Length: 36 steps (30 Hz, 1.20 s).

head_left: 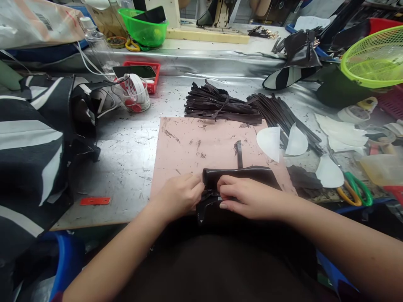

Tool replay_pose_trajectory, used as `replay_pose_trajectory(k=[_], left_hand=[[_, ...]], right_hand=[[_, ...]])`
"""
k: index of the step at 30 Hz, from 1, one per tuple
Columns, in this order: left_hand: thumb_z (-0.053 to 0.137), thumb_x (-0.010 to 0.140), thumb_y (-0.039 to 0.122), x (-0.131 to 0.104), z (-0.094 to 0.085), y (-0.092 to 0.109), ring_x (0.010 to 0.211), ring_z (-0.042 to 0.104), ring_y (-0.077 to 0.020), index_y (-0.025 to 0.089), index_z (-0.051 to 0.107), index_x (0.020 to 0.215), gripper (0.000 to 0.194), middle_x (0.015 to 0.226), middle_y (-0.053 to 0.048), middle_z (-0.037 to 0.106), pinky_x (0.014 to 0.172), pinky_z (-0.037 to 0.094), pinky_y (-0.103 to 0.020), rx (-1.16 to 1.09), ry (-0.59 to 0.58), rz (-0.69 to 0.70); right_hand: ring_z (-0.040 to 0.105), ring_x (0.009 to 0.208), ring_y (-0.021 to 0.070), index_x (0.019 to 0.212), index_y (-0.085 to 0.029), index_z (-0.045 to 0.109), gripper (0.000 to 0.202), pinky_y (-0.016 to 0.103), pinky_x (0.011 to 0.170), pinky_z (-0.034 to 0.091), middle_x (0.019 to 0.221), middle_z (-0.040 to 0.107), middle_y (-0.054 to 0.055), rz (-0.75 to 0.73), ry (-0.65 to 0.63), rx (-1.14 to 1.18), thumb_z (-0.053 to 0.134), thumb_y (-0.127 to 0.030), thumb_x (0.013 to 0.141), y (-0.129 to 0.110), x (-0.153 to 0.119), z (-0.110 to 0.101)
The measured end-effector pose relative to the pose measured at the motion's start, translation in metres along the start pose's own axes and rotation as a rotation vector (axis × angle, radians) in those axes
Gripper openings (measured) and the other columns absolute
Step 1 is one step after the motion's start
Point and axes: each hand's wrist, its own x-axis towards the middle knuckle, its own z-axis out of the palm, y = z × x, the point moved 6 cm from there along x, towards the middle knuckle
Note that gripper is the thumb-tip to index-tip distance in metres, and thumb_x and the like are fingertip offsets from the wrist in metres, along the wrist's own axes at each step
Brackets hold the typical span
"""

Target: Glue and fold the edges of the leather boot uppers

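Note:
A glossy black leather piece (252,173), folded or rolled along its far edge, lies at the front of a pink board (179,151). My left hand (185,193) is closed at its left end, thumb and fingertips pinched on the edge. Across its middle lies my right hand (241,195), fingers curled down on the leather and thumb beneath them. Part of the piece is hidden under this hand. Just beyond it, a short dark strip (239,154) stands out on the board. White half-round pieces (269,142) rest at the board's right edge.
Bundled black strips (217,102) lie behind the board. Scissors with green and orange handles (354,189) are at the right. Black-and-white leather work (31,138) fills the left side. A clear cup (135,93), red tray (154,86) and green basket (147,31) stand farther back.

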Motion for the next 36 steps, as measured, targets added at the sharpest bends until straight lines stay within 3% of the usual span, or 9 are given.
replay_pose_trajectory(k=[5,7,10,13,21,26,30,33,36], left_hand=[[0.045,0.071,0.011,0.001,0.005,-0.017,0.050,0.044,-0.0104,0.017,0.048,0.062,0.011,0.058,0.002,0.050,0.045,0.033,-0.023,-0.139,-0.020,-0.370],[0.044,0.070,0.010,-0.001,0.001,-0.018,0.053,0.046,-0.0116,0.017,0.049,0.065,0.010,0.061,0.000,0.053,0.046,0.035,-0.023,-0.139,0.019,-0.404],[0.043,0.077,0.011,-0.004,-0.007,-0.002,0.063,0.048,-0.0144,0.016,0.050,0.071,0.011,0.071,-0.004,0.056,0.053,0.040,-0.025,-0.177,0.102,-0.166],[0.039,0.082,0.010,-0.011,-0.003,0.015,0.066,0.047,-0.0146,0.016,0.050,0.073,0.016,0.075,-0.004,0.057,0.057,0.041,-0.026,-0.267,0.010,0.041],[0.036,0.084,0.006,-0.005,0.002,0.020,0.061,0.043,-0.0137,0.015,0.048,0.070,0.021,0.067,-0.002,0.052,0.053,0.038,-0.025,-0.220,-0.032,0.032],[0.035,0.086,0.008,-0.005,-0.006,0.024,0.060,0.046,-0.0131,0.015,0.048,0.068,0.023,0.067,-0.002,0.055,0.054,0.039,-0.025,-0.258,0.032,0.179],[0.039,0.084,0.008,-0.010,-0.010,0.027,0.058,0.046,-0.0131,0.017,0.047,0.066,0.022,0.064,-0.001,0.055,0.054,0.039,-0.025,-0.140,-0.010,0.323],[0.042,0.083,0.009,-0.017,-0.011,0.026,0.058,0.047,-0.0129,0.018,0.046,0.065,0.020,0.065,-0.001,0.056,0.054,0.040,-0.025,-0.101,-0.037,0.358],[0.043,0.082,0.009,-0.026,-0.013,0.026,0.060,0.051,-0.0130,0.018,0.047,0.065,0.020,0.073,-0.003,0.062,0.056,0.043,-0.025,-0.072,0.011,0.357]], right_hand=[[0.056,0.077,0.0154,0.079,-0.017,0.059,0.017,0.030,0.071,0.046,0.100,0.053,0.005,0.013,-0.014,-0.006,0.048,-0.028,0.085,-0.003,0.000,-0.001],[0.055,0.077,0.0151,0.079,-0.017,0.059,0.017,0.030,0.071,0.045,0.100,0.052,0.005,0.013,-0.017,0.001,0.047,-0.028,0.085,-0.003,0.001,-0.002],[0.055,0.077,0.0148,0.079,-0.017,0.058,0.018,0.029,0.071,0.045,0.098,0.052,0.004,0.003,-0.013,0.027,0.047,-0.030,0.086,-0.002,0.001,-0.002],[0.054,0.077,0.0145,0.078,-0.018,0.057,0.017,0.029,0.071,0.044,0.096,0.052,0.003,-0.007,-0.025,0.054,0.047,-0.030,0.086,-0.001,0.000,-0.002],[0.053,0.078,0.0132,0.079,-0.018,0.055,0.016,0.027,0.070,0.043,0.095,0.052,0.002,0.005,-0.081,0.087,0.048,-0.031,0.086,-0.013,-0.010,-0.010],[0.053,0.076,0.0135,0.076,-0.018,0.055,0.017,0.027,0.069,0.043,0.093,0.052,0.003,0.079,-0.063,0.063,0.047,-0.029,0.086,-0.013,-0.007,-0.007],[0.053,0.069,0.0135,0.073,-0.017,0.057,0.019,0.027,0.064,0.044,0.089,0.052,0.004,0.156,-0.050,-0.033,0.046,-0.026,0.085,-0.013,0.002,0.000],[0.053,0.066,0.0138,0.071,-0.016,0.059,0.020,0.027,0.061,0.043,0.088,0.053,0.006,0.189,-0.054,-0.119,0.046,-0.025,0.084,-0.015,0.007,0.002],[0.054,0.067,0.0144,0.070,-0.015,0.061,0.022,0.027,0.062,0.044,0.089,0.053,0.008,0.223,-0.053,-0.177,0.045,-0.024,0.083,-0.015,0.011,0.003]])
